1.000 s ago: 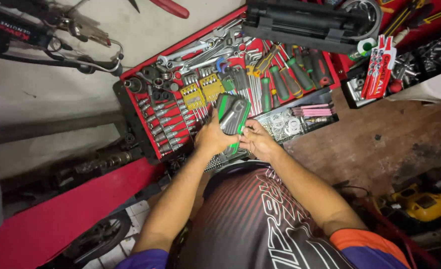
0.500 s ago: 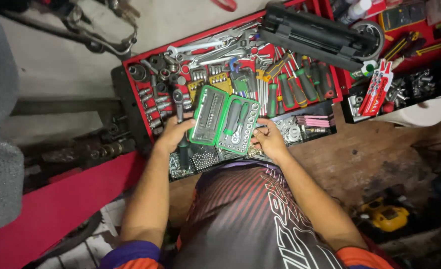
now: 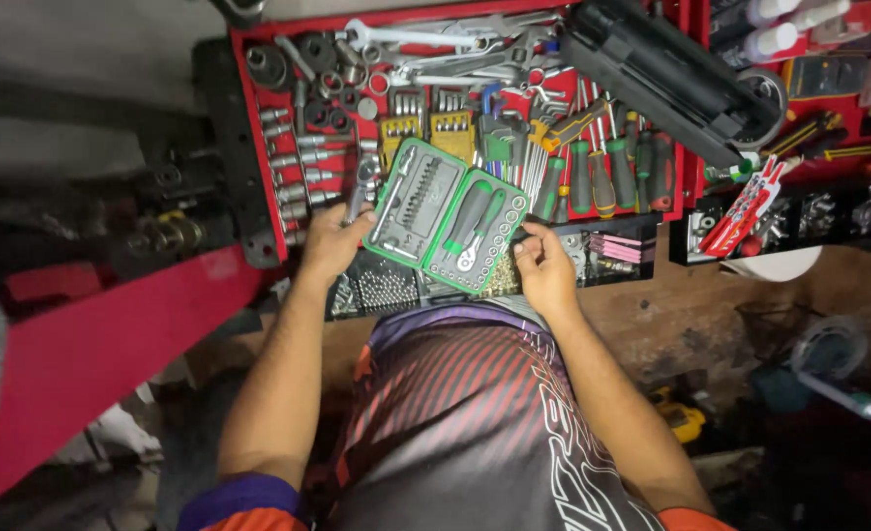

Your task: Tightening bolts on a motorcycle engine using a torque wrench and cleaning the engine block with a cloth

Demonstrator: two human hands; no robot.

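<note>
A green socket-set case (image 3: pixel 447 218) lies spread open over the red tool drawer (image 3: pixel 248 128), showing small sockets and a ratchet with a green handle inside. My left hand (image 3: pixel 331 242) grips the case's left edge. On the other side, my right hand (image 3: pixel 543 267) holds the right edge near its lower corner, fingers curled on the rim. Both forearms reach up from my striped shirt at the bottom of the view.
The drawer holds wrenches (image 3: pixel 406 39), sockets, yellow bit holders (image 3: pixel 425 133) and several screwdrivers (image 3: pixel 602 177). A black case (image 3: pixel 671 74) lies at the upper right. More red trays sit right. A yellow power tool (image 3: pixel 681 418) lies on the floor. A red panel (image 3: pixel 111 334) slants left.
The green case, shut and held upright a second ago, has been opened flat. My hands have moved apart to its two outer edges.
</note>
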